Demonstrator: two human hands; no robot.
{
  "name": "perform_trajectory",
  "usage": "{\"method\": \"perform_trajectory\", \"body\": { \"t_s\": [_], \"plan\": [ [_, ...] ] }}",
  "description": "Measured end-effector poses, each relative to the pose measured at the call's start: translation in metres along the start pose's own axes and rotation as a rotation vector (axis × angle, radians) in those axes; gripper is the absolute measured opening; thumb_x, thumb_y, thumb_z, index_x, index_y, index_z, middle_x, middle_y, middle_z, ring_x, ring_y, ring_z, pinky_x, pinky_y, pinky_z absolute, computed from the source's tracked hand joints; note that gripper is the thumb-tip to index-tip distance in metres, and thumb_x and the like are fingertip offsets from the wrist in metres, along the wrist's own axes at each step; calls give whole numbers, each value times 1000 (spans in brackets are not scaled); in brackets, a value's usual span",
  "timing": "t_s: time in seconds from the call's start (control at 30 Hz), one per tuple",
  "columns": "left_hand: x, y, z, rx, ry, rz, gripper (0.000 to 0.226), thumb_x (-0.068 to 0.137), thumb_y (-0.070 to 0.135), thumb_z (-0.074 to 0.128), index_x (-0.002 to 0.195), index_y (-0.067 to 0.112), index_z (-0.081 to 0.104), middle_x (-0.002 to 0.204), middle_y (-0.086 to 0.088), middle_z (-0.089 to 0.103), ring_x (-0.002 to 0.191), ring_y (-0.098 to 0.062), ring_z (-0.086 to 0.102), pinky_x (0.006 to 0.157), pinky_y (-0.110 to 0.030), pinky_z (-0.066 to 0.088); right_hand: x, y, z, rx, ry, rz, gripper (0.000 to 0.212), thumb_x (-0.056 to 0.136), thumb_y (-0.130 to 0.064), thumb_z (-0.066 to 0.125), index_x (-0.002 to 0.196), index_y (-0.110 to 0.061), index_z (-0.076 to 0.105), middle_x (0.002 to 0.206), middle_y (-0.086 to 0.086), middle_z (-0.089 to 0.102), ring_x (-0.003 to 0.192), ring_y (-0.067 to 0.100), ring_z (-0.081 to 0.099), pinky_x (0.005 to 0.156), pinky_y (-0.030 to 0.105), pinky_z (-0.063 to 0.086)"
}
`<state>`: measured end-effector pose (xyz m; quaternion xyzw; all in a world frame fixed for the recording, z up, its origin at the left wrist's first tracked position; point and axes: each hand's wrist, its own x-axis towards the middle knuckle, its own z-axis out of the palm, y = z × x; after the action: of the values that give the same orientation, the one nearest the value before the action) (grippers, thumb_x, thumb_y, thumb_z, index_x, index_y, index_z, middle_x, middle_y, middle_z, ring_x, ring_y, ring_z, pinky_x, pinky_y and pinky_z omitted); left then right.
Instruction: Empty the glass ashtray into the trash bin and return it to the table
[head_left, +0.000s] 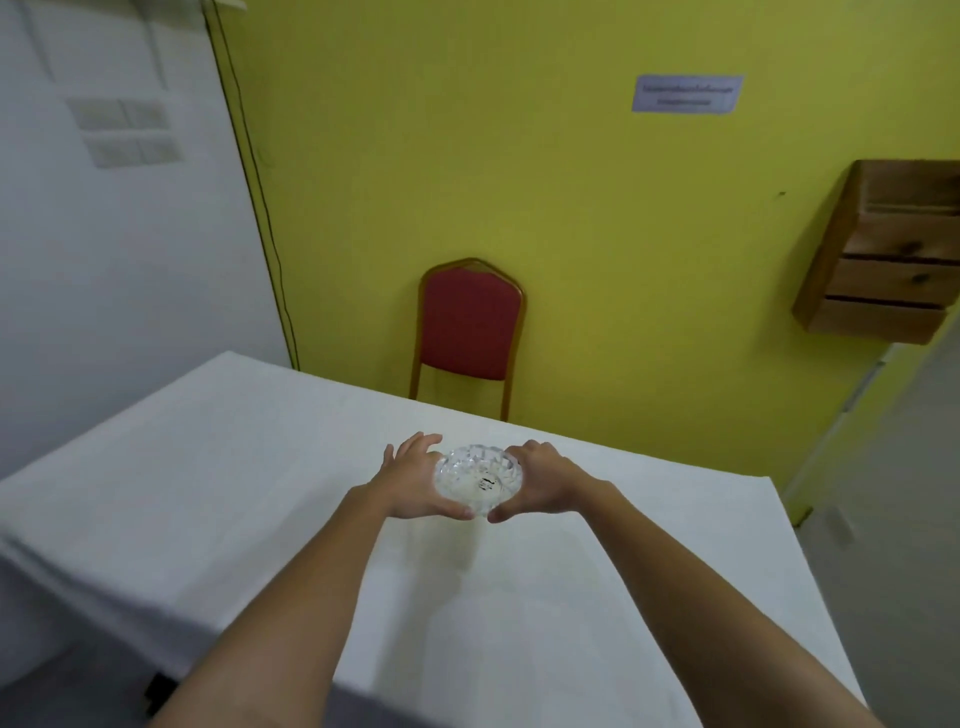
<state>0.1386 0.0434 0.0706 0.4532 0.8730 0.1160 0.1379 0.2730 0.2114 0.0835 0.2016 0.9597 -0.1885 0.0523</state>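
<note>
A white surface (234, 467) stood before a yellow wall (519, 208) and a red chair (470, 322). The left hand (410, 480) and right hand (540, 480) clasped the ashtray (478, 478) between them, over the surface.

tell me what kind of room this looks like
Probably a plain function or meeting room, not a home: a long table under a white cloth, a red banquet-style chair against a yellow wall with a printed notice. Both hands hold a glass ashtray.
</note>
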Motion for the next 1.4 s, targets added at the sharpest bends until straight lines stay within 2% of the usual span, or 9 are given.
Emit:
{"method": "perform_trajectory", "body": {
  "t_s": [0.17, 0.37, 0.87, 1.13, 1.23, 1.4],
  "plan": [
    [12, -41, 1, 26, 5, -68, 104, 59, 75, 69, 140, 14, 47, 160, 0, 15, 150, -21, 4, 121, -51, 5, 39, -21, 17, -15, -13, -46, 88, 53, -66, 78, 126, -24, 51, 120, 7, 52, 116, 25, 44, 97, 44, 46],
    [27, -85, 7, 44, -40, -64, 104, 59, 74, 70, 141, 15, 45, 162, 1, 13, 151, -22, 3, 121, -51, 4, 74, -40, 47, -62, -28, -15, 93, 54, -69, 75, 130, -26, 46, 125, 5, 51, 119, 24, 44, 98, 42, 44],
    [79, -176, 26, 14, -163, 153, 102, 62, 65, 75, 140, 12, 39, 163, 0, 4, 151, -23, -2, 121, -51, 0, 117, -97, 114, -31, 41, 323, 101, 54, -63, 78, 137, -22, 37, 135, 0, 47, 125, 23, 42, 102, 41, 39],
    [85, -187, 39, 22, -181, 196, 105, 62, 68, 72, 142, 11, 36, 163, -1, 2, 151, -22, -2, 122, -52, 2, 119, -103, 126, -35, -7, 392, 101, 57, -59, 80, 139, -20, 34, 138, 1, 44, 127, 25, 41, 103, 42, 38],
    [86, -187, 40, 32, -199, 181, 112, 63, 69, 71, 148, 11, 27, 163, -2, 1, 151, -23, -4, 121, -52, 0, 119, -103, 129, 1, -15, 418, 110, 58, -58, 80, 145, -19, 26, 144, 2, 40, 132, 26, 37, 107, 43, 35],
    [82, -184, 23, 72, -338, 171, 123, 71, 71, 63, 155, 9, -2, 164, -7, -10, 151, -24, -13, 121, -52, -6, 117, -107, 121, 40, -94, 424, 118, 66, -51, 80, 153, -13, 9, 158, 7, 22, 144, 30, 22, 115, 50, 27]
  ]
}}
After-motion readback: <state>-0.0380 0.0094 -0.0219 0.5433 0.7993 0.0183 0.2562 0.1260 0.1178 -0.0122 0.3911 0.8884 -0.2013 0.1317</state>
